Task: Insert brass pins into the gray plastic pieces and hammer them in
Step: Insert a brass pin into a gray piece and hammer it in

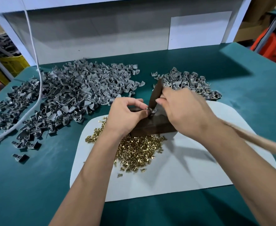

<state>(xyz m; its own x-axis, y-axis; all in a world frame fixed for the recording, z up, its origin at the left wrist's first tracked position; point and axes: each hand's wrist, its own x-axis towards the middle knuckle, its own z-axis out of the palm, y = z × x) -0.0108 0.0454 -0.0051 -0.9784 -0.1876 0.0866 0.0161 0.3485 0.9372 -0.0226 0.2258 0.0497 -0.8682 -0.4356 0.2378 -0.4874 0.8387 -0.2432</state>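
My left hand (125,116) pinches a small gray plastic piece (151,110) on top of a dark block (152,126). My right hand (183,110) grips a hammer; its dark head (156,93) points down onto the piece and its wooden handle (256,139) trails to the right, blurred. A heap of brass pins (137,150) lies on the white mat (191,168) just in front of the block. A big pile of gray plastic pieces (65,98) covers the table's left side.
A smaller pile of gray pieces with brass showing (191,84) lies behind my right hand. A white cable (37,75) runs down across the left pile. The green table top (248,75) ends at a white back panel (101,35).
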